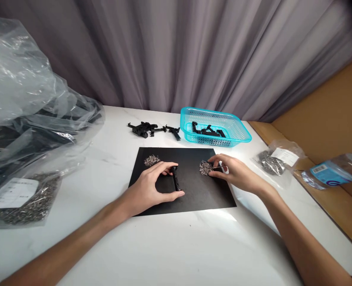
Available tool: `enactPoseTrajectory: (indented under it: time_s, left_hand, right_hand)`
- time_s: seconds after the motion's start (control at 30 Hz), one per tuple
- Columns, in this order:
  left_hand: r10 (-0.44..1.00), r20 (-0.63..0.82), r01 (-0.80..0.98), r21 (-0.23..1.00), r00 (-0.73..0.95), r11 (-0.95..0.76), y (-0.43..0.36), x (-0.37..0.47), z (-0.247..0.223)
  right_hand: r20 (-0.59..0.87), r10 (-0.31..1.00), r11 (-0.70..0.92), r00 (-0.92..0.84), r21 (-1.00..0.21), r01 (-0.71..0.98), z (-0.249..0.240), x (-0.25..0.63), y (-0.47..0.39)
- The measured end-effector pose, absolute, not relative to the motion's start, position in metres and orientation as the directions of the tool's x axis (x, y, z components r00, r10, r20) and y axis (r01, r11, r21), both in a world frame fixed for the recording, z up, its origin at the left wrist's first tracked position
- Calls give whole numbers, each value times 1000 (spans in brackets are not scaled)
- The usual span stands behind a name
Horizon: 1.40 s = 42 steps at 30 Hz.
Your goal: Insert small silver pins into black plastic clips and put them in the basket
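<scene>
My left hand grips a slim black plastic part upright between thumb and fingers, above the black mat. The part spans from the fingertips at its far end to the thumb at its near end. At the right of the mat, my right hand touches a pile of small shiny metal pieces. Its thumb and forefinger are apart at the pile's edge; no held piece can be made out. A second small metal pile lies behind my left hand.
Behind the mat lie several black plastic parts and a blue basket holding more. Large clear bags crowd the left, one with metal pieces. At right are a smaller bag, a bottle and cardboard.
</scene>
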<state>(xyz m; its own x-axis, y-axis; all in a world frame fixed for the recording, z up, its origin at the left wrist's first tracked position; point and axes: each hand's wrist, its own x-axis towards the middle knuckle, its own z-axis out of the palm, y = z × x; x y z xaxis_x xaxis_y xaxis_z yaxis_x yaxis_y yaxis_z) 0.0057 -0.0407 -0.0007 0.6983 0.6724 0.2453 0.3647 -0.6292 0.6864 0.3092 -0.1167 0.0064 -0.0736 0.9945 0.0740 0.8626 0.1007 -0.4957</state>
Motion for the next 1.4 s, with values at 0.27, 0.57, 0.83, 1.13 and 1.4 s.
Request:
enactPoseTrajectory:
  time_s: [0.27,0.57,0.83,1.13,1.4]
  left_hand:
    - [655,260,354,671,710,-651,-40,5,-3]
    - [647,264,353,662,715,-661,-41,5,-1]
    - [634,259,350,654,729,-670,-40,5,-5]
    - [637,266,343,663,723,-665,-41,5,-3]
    - [629,264,345,652,731,-675,-41,5,-5]
  right_hand:
    - [279,958,227,-64,-606,762,0,296,-106]
    - [213,974,190,-77,-583,790,-4,304,-107]
    - [262,962,221,-74,-593,775,-2,304,-102]
    - [102,965,264,-243,-360,895,16,322,-128]
    - [202,976,155,-77,-405,901,9,303,-116]
